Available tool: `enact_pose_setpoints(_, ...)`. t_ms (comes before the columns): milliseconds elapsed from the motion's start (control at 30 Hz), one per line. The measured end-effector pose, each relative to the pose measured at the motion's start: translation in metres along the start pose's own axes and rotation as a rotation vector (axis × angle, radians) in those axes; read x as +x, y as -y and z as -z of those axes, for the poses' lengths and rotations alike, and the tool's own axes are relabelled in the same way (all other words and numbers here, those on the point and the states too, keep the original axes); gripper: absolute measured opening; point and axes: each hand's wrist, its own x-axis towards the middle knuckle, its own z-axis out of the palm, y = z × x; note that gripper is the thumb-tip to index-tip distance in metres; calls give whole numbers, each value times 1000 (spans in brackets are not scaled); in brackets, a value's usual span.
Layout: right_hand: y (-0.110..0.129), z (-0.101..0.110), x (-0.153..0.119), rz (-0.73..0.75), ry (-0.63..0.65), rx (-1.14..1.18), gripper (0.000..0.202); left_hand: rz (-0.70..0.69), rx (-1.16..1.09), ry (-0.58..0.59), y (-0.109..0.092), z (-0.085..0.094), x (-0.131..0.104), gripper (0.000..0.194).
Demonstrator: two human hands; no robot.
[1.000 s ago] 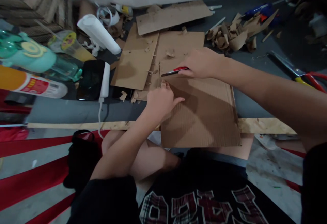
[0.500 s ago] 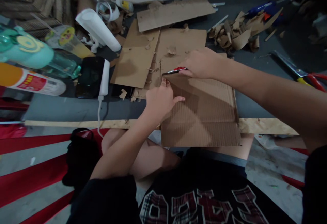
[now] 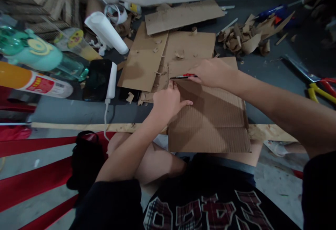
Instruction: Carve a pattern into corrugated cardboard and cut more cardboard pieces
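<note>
A ribbed sheet of brown cardboard [image 3: 210, 135] lies in front of me and overhangs the table's near edge. My left hand [image 3: 166, 104] rests on its left side, thumb spread out and fingertips near the cardboard's left edge. In my right hand [image 3: 211, 72] is a utility knife [image 3: 187, 76] with red and black on its handle, its tip pointing left. The tip sits just beyond my left fingertips, at the cardboard's left edge. Whether the blade is sunk into the cardboard cannot be made out.
Further back lie more cardboard pieces [image 3: 145, 60] and a pile of torn scraps [image 3: 244, 37]. Scissors [image 3: 313, 78] lie to the right. At left are a phone [image 3: 97, 79], a white power bank with a cable [image 3: 112, 81], a green bottle [image 3: 44, 53] and an orange-capped bottle [image 3: 39, 81].
My right hand has come slightly towards me, and the knife lies a little flatter. My left hand stays in place on the cardboard. The whole view has shifted slightly.
</note>
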Motion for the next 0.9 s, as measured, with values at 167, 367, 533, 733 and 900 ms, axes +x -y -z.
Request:
enact_pose_setpoints(167,-1,1,3,-7,23,-19,43,16,11,34,0,4,1,93)
enact_pose_setpoints(367,-5,3,5,20,15,16,40,48,4,66,3,9,6,96)
enact_pose_setpoints(533,-6,5,5,73,23,25,43,59,8,96,5,11,10,91)
enact_pose_setpoints(733,-8,5,8,66,20,40,42,54,-2,98,6,9,9,94)
enact_pose_setpoints(900,-8,2,7,71,11,54,54,54,23,102,5,10,10,96)
